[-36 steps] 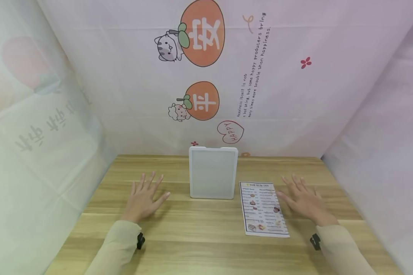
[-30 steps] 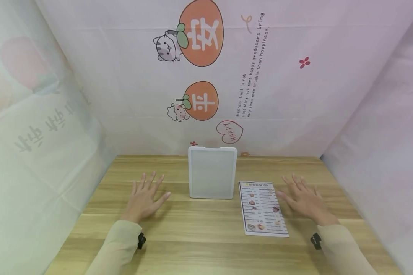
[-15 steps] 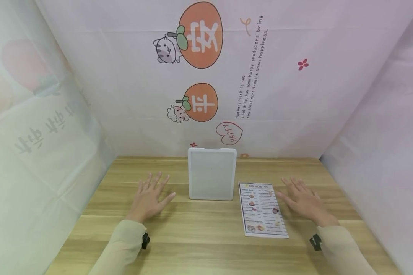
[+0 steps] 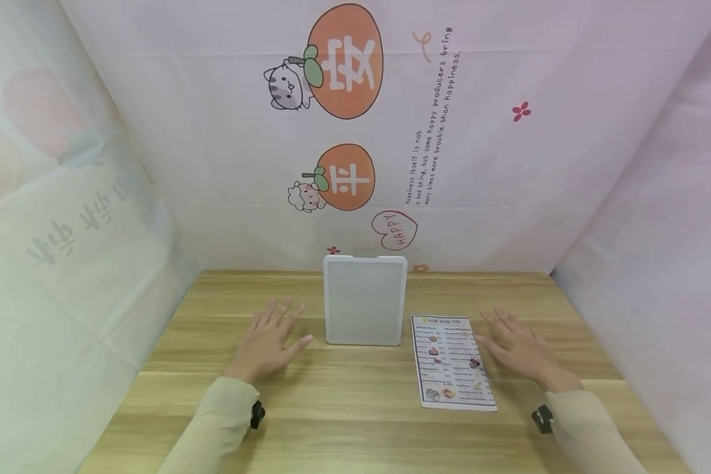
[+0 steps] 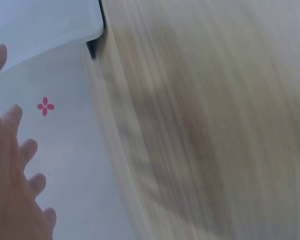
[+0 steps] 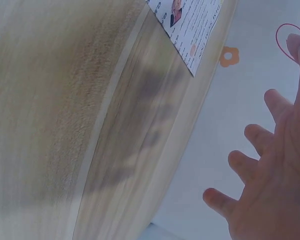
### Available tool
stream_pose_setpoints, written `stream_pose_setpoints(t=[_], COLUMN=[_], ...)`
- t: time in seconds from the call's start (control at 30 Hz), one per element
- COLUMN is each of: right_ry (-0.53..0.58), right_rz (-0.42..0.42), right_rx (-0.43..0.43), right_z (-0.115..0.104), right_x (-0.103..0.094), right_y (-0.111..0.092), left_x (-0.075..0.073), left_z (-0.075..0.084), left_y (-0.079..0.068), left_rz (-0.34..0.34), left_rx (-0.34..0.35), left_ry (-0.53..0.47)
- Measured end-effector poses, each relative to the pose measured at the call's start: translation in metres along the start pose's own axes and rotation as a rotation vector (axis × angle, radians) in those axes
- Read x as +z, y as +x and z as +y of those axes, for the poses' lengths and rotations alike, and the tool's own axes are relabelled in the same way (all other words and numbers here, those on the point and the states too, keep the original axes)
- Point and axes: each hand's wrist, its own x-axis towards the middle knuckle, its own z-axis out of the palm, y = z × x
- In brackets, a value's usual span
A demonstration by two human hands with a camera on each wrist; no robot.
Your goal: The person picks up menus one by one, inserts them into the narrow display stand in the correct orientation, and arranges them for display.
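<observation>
A white-framed display stand [image 4: 364, 301] with a pale grey panel stands upright near the back middle of the table. To its right lies a printed menu sheet [image 4: 453, 362], headed "DIM SUM INN", flat on the wood. My left hand [image 4: 266, 345] hovers with spread fingers left of the stand, holding nothing; its shadow falls on the wood in the left wrist view. Just right of the menu is my right hand [image 4: 521, 352], fingers extended and likewise holding nothing. In the right wrist view a corner of the menu shows beyond the fingers [image 6: 242, 167].
The wood-grain table [image 4: 332, 421] is bounded behind by a printed cloth backdrop [image 4: 474, 164] with fruit and cat drawings. Cloth walls rise on the left [image 4: 83, 276] and right [image 4: 658, 263]. A black wrist strap part [image 4: 257, 415] shows at the left cuff.
My left hand has moved right, closer to the stand. The right hand has shifted slightly, its fingers drawing closer together. The stand and menu stay in place.
</observation>
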Motion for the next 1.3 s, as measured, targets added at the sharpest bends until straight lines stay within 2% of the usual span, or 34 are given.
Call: stream_pose_setpoints(t=[0.27,0.5,0.8,1.03,1.3], right_ry=[0.092,0.109,0.204,0.276,0.368], right_rz=[0.003,0.002,-0.009,-0.004,-0.031], right_rx=[-0.034,-0.044,-0.037,-0.055,-0.057], right_z=[-0.001,-0.001,-0.004,-0.006,-0.005], right_x=[0.002,0.004,0.006,0.007,0.007], right_y=[0.0,0.002,0.001,-0.002,-0.004], left_x=[0.003,0.002,0.003,0.006,0.017], left_z=[0.005,0.009,0.018,0.028,0.038], left_y=[0.004,0.004,0.008,0.01,0.016], left_rz=[0.003,-0.007,0.049,0.087,0.071], left_rx=[0.072,0.115,0.177,0.201,0.229], left_ry=[-0.007,-0.014,-0.037,-0.106,-0.17])
